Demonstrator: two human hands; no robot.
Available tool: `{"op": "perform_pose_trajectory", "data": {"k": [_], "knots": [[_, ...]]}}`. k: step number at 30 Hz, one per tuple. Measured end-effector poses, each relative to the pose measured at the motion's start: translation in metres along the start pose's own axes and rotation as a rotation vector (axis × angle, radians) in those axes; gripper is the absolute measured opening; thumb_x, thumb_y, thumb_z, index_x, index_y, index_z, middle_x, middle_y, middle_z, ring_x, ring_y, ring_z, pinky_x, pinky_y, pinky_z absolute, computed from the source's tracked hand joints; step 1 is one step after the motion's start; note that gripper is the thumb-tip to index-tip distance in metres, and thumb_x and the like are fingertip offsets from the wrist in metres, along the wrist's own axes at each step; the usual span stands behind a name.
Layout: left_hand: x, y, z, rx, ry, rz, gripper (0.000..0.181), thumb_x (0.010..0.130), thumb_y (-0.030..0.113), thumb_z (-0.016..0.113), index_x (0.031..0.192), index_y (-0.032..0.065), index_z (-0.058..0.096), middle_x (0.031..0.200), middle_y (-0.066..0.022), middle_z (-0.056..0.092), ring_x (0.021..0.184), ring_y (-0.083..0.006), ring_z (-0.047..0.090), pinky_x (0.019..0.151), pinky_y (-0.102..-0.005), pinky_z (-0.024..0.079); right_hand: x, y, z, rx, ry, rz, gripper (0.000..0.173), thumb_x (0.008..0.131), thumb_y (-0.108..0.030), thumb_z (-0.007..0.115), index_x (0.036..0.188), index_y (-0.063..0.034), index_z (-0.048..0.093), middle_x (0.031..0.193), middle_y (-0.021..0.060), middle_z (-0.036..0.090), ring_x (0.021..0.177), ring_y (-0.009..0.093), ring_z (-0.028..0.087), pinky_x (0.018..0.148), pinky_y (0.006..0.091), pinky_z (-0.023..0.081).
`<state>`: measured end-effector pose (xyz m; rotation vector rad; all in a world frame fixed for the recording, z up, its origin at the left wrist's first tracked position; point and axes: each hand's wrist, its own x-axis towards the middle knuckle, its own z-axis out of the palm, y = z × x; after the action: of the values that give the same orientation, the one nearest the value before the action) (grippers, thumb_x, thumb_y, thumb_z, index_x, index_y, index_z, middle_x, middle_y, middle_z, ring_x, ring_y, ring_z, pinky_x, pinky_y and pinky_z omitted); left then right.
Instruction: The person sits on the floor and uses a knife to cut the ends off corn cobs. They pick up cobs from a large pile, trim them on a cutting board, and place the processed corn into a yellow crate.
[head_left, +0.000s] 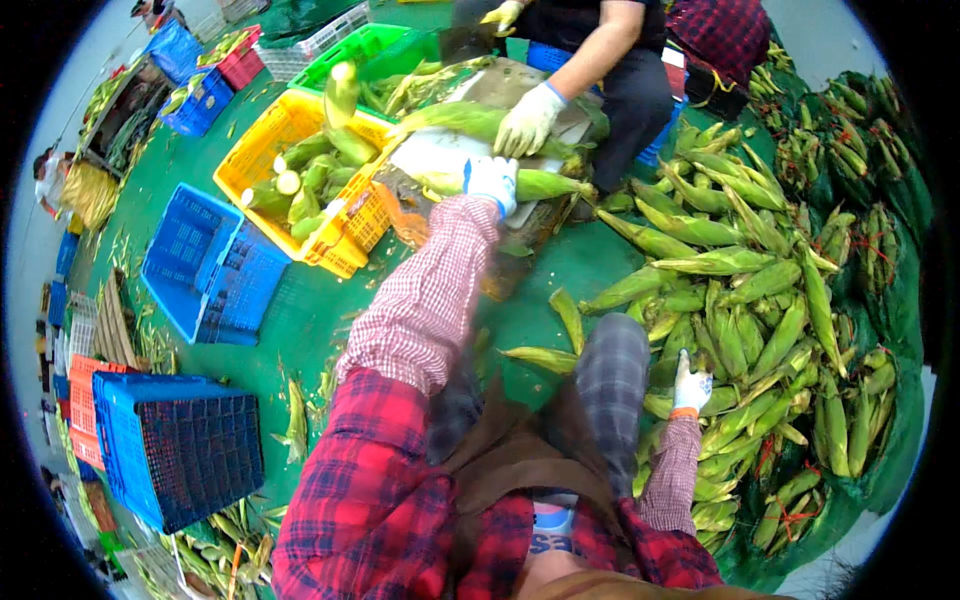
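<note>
My left hand (491, 182), in a white glove, is closed over a husked-on ear of corn (551, 184) that lies across a work board (435, 154). Just beyond it, a co-worker's gloved hand (529, 120) rests by another green ear (457, 116) on the same board. Down at the right, my right hand (691, 388) touches the large heap of unpeeled corn (720, 262). One of its fingers or the thumb points away from me, beside the brown end of an ear. Whether it grips that ear is hidden.
A yellow crate (259, 161) left of the board holds trimmed ears. Blue crates (199, 262) (180, 442) stand on the green floor (315, 300). A green crate (337, 56) is behind. Green net sacks of bundled corn (874, 240) line the right side. The co-worker sits opposite.
</note>
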<state>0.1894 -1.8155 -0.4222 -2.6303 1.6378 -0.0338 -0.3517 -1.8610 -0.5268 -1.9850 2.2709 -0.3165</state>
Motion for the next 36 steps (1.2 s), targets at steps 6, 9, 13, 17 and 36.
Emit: {"op": "perform_pose_trajectory", "data": {"k": [6, 9, 13, 17, 36], "knots": [[-0.002, -0.001, -0.004, 0.063, -0.036, -0.014, 0.036, 0.091, 0.027, 0.058, 0.125, 0.0176, 0.059, 0.118, -0.0081, 0.065, 0.114, -0.0272, 0.061, 0.095, -0.0513, 0.04, -0.005, 0.008, -0.005, -0.028, -0.029, 0.063, 0.089, 0.084, -0.074, 0.054, 0.106, 0.0108, 0.07, 0.112, 0.0336, 0.065, 0.105, 0.043, 0.064, 0.094, 0.0464, 0.049], [-0.004, 0.002, -0.007, 0.09, -0.059, -0.02, 0.037, 0.091, 0.028, 0.058, 0.126, 0.0172, 0.058, 0.12, -0.0083, 0.065, 0.116, -0.0276, 0.06, 0.096, -0.0499, 0.04, -0.006, 0.016, -0.004, -0.002, 0.028, 0.095, 0.09, 0.083, -0.076, 0.054, 0.096, 0.0114, 0.071, 0.101, 0.034, 0.067, 0.096, 0.044, 0.065, 0.089, 0.048, 0.05], [-0.005, 0.002, -0.009, 0.11, -0.053, -0.016, 0.039, 0.09, 0.028, 0.059, 0.127, 0.0165, 0.057, 0.121, -0.0086, 0.065, 0.116, -0.0281, 0.061, 0.096, -0.049, 0.041, -0.007, 0.026, -0.005, 0.078, 0.048, 0.143, 0.093, 0.083, -0.078, 0.053, 0.097, 0.0126, 0.071, 0.101, 0.0332, 0.068, 0.096, 0.045, 0.065, 0.087, 0.0479, 0.05], [-0.007, 0.0, -0.009, 0.097, -0.064, -0.011, 0.039, 0.088, 0.028, 0.061, 0.126, 0.016, 0.058, 0.119, -0.0089, 0.066, 0.115, -0.0278, 0.061, 0.094, -0.0486, 0.042, -0.015, 0.024, -0.018, 0.14, 0.005, 0.218, 0.091, 0.083, -0.075, 0.057, 0.104, 0.0123, 0.069, 0.103, 0.0341, 0.067, 0.095, 0.045, 0.066, 0.086, 0.0473, 0.05], [-0.002, -0.003, -0.002, 0.13, 0.015, 0.029, 0.054, 0.08, 0.033, 0.067, 0.13, 0.013, 0.055, 0.123, -0.0124, 0.064, 0.118, -0.0299, 0.06, 0.099, -0.0443, 0.045, -0.03, 0.041, -0.015, 0.179, 0.126, 0.221, 0.098, 0.08, -0.082, 0.052, 0.101, 0.0124, 0.07, 0.105, 0.0343, 0.067, 0.099, 0.044, 0.064, 0.09, 0.0488, 0.049]]}}
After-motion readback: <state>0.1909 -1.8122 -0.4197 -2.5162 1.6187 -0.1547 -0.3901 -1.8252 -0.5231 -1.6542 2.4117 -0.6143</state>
